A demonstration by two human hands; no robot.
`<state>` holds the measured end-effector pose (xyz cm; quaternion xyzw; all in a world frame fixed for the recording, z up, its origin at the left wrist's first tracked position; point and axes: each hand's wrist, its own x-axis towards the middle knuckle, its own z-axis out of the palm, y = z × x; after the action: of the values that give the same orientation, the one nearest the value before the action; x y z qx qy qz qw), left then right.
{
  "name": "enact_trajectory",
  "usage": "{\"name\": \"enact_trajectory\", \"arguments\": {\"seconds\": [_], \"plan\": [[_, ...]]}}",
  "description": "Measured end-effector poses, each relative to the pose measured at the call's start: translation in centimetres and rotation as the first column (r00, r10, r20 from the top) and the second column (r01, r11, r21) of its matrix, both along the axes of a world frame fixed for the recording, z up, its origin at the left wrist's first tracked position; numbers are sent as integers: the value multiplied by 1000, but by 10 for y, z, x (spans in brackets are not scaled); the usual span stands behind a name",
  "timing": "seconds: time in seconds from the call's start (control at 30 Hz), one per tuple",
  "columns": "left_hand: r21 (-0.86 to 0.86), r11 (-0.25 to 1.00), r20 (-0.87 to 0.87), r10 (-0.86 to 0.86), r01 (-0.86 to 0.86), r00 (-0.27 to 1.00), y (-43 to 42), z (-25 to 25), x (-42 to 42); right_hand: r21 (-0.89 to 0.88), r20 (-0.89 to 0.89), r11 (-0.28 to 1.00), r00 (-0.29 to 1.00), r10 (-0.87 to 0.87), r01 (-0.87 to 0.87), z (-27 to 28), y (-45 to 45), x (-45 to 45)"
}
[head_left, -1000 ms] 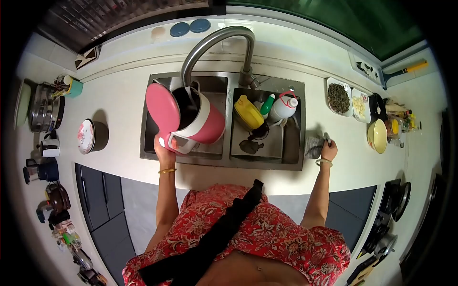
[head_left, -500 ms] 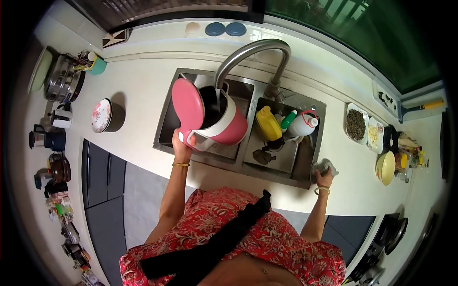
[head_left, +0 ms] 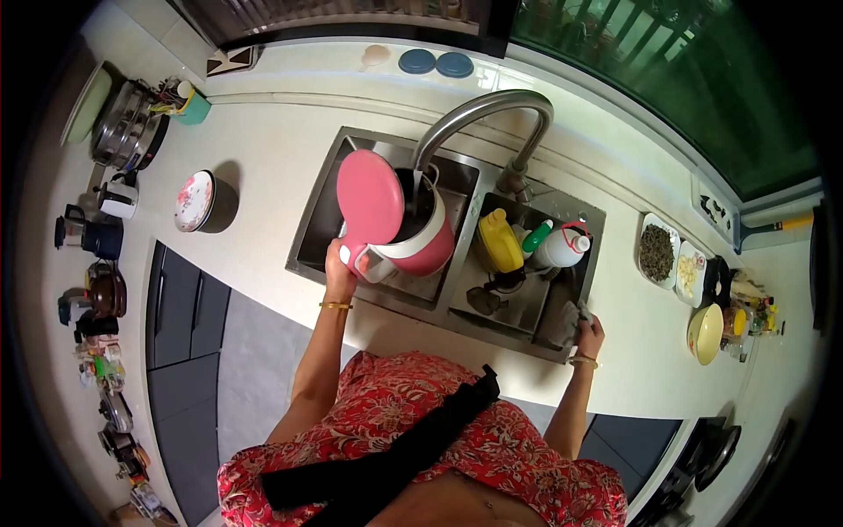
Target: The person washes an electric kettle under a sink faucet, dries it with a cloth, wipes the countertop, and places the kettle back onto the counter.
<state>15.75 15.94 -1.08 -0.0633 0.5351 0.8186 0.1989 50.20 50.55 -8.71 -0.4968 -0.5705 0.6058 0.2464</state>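
My left hand (head_left: 341, 270) is wrapped round the handle of a pink and white kettle (head_left: 430, 250). The kettle is tilted over the left sink basin, its pink lid (head_left: 371, 198) raised, with the end of the curved faucet (head_left: 483, 101) at its mouth. Water seems to run into it. A grey cloth (head_left: 559, 323) hangs from my right hand (head_left: 589, 335), whose fingers are closed on it at the right edge of the sink (head_left: 399, 303). The right basin holds a yellow bottle (head_left: 500, 241), a green-capped bottle (head_left: 537, 237) and a white bottle (head_left: 562, 249).
A lidded pot (head_left: 206, 202) stands on the left of the counter. At the right are a tray of dark dried leaves (head_left: 657, 252), a tray of pale pieces (head_left: 689, 273) and a yellow bowl (head_left: 705, 335). Two blue discs (head_left: 436, 62) lie behind the faucet.
The view has shifted and turned. My right hand has moved the cloth from the counter right of the sink to the sink's edge. My left hand still holds the kettle under the faucet.
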Motion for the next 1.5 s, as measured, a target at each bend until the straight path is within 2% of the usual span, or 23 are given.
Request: {"name": "enact_trajectory", "arguments": {"seconds": [0.03, 0.13, 0.2, 0.23, 0.33, 0.37, 0.43, 0.5, 0.57, 0.6, 0.63, 0.67, 0.7, 0.77, 0.8, 0.83, 0.9, 0.93, 0.97, 1.03, 1.3, 1.43, 1.5], "plan": [[3, 1000, -1, 1, -1, 1000, 4, 7, 1, -13, -44, 996, 995, 85, -85, 4, -2, -11], [-29, 1000, 61, 6, -5, 998, 9, 19, 3, -116, -143, 986, 984, 103, -120, 31, -25, -52], [-15, 998, -8, -69, 69, 998, 6, 17, 3, -151, -288, 950, 932, 221, -272, 42, -32, -70], [-18, 997, -3, -73, 73, 997, 6, 18, 3, -155, -284, 951, 934, 216, -267, 44, -32, -75], [11, 996, 104, 81, -83, 991, 10, 15, 1, -11, -73, 905, 903, 424, -425, 57, -40, -73], [7, 998, 130, 54, -56, 990, 7, 13, 0, 25, 53, 875, 875, 482, -484, 66, -44, -70], [131, 988, 1, -88, 87, 996, 2, 8, 0, -20, 148, 881, 870, 471, -474, 64, -55, -56], [0, 1000, -14, 10, -10, 1000, 9, 11, 3, 66, 475, 727, 662, 579, -683, 61, -71, -41], [-19, 1000, -72, 3, -4, 997, 15, 15, 5, 155, 575, 589, 557, 599, -793, 36, -92, -20], [-35, 998, -68, 46, -48, 997, 18, 18, 5, 157, 584, 469, 465, 666, -869, 24, -99, -12], [-52, 994, -65, 92, -95, 994, 23, 23, 5, 302, 576, 465, 548, 607, -832, 24, -112, -4], [-67, 969, 3, 237, -236, 972, 32, 29, 5, 273, 543, 542, 593, 595, -794, 23, -118, 0], [-73, 970, 7, 234, -232, 972, 29, 26, 5, 240, 510, 615, 637, 578, -751, 27, -123, 1], [5, 1000, -48, 3, -3, 999, 20, 19, 0, 176, 490, 672, 656, 574, -719, 26, -124, 3], [27, 1000, -34, 15, -14, 999, 20, 17, -2, 122, 466, 717, 678, 568, -686, 25, -123, -2], [27, 999, -46, 19, -18, 999, 20, 16, -3, 130, 458, 714, 680, 572, -688, 27, -121, -5], [-69, 995, -127, 62, -71, 990, 22, 13, -1, 1, 462, 712, 632, 622, -702, 34, -116, -10], [-77, 991, -157, 93, -106, 983, 24, 11, 0, 2, 539, 659, 555, 633, -752, 37, -113, -13], [-50, 998, -178, 23, -32, 984, 21, 12, -1, 11, 533, 649, 553, 640, -761, 33, -112, -13], [-132, 988, -186, 52, -77, 981, 21, 13, 3, 231, 612, 589, 586, 531, -774, 27, -114, -11], [-20, 999, -16, 28, -28, 999, 13, 4, 1, 233, 603, 615, 608, 517, -754, 27, -115, -12], [-164, 969, -117, 169, -187, 979, 18, -6, 2, 200, 614, 610, 584, 532, -767, 25, -112, -12], [-144, 980, -126, 119, -137, 985, 12, -13, -1, 246, 624, 566, 575, 529, -787, 21, -113, -10]]}}
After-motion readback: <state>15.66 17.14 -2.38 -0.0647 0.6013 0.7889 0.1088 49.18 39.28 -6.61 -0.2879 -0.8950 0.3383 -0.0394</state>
